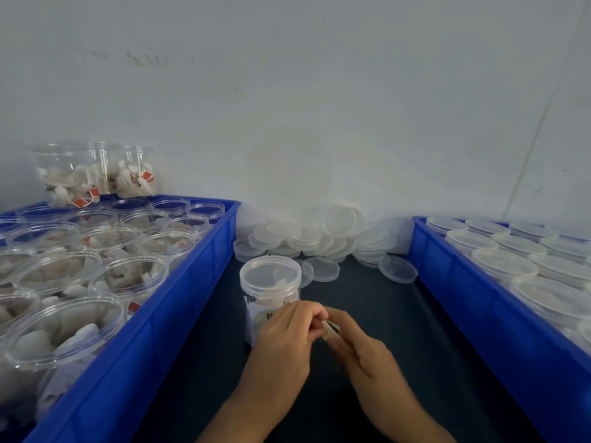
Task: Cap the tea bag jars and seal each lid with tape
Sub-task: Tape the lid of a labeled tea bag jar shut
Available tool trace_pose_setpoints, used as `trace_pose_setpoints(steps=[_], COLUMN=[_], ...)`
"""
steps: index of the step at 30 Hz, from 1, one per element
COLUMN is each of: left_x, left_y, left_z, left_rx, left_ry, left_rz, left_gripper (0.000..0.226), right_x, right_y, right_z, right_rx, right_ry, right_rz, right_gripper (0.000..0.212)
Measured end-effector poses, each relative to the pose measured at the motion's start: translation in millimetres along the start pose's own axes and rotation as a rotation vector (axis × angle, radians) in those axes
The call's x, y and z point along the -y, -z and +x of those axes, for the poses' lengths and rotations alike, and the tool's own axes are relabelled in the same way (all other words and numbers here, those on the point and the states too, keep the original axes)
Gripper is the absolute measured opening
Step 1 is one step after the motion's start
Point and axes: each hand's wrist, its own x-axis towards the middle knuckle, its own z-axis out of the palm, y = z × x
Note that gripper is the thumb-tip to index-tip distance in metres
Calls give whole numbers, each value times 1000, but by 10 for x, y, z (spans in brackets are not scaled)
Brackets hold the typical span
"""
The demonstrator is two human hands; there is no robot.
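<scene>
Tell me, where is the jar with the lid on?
The capped jar stands on the dark table between the two blue bins, just in front of the pile of loose lids and right behind the left hand.

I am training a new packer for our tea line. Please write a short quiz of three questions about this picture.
1. True or false: the clear round plastic jar standing on the dark table between the two bins already has its lid on.
2. Multiple choice: where do the uncapped clear jars of tea bags stand? A) in the blue plastic bin on the left; B) in the blue plastic bin on the right; C) on the floor.
3. Short answer: what lies piled against the white wall behind the capped jar?

Key: 1. True. 2. A. 3. Loose translucent round plastic lids. Both the left hand and the right hand pinch a small pale strip, too blurred to identify.
</scene>
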Motion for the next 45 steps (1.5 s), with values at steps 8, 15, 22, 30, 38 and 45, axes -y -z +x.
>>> trace_pose_setpoints(steps=[8, 15, 22, 30, 38, 45], left_x=[-9, 88, 48, 229, 509, 484], left_y=[-50, -25, 1, 35, -125, -25], left_z=[31, 35, 32, 22, -27, 47], left_rx=[53, 20, -11, -462, -267, -122], left_ry=[111, 133, -48, 300, 502, 551], left_rz=[-62, 53, 142, -61, -386, -523], left_gripper=[26, 31, 29, 72, 107, 92], right_x=[-115, -146, -66, -28, -82, 94], right_y=[-5, 49, 77, 48, 20, 146], right_z=[62, 66, 69, 36, 47, 135], right_rx=[22, 226, 7, -290, -342, -336], right_ry=[-148, -355, -391, -282, -248, -283], right_rz=[-457, -94, 89, 135, 83, 78], right_gripper=[26, 15, 22, 23, 24, 21])
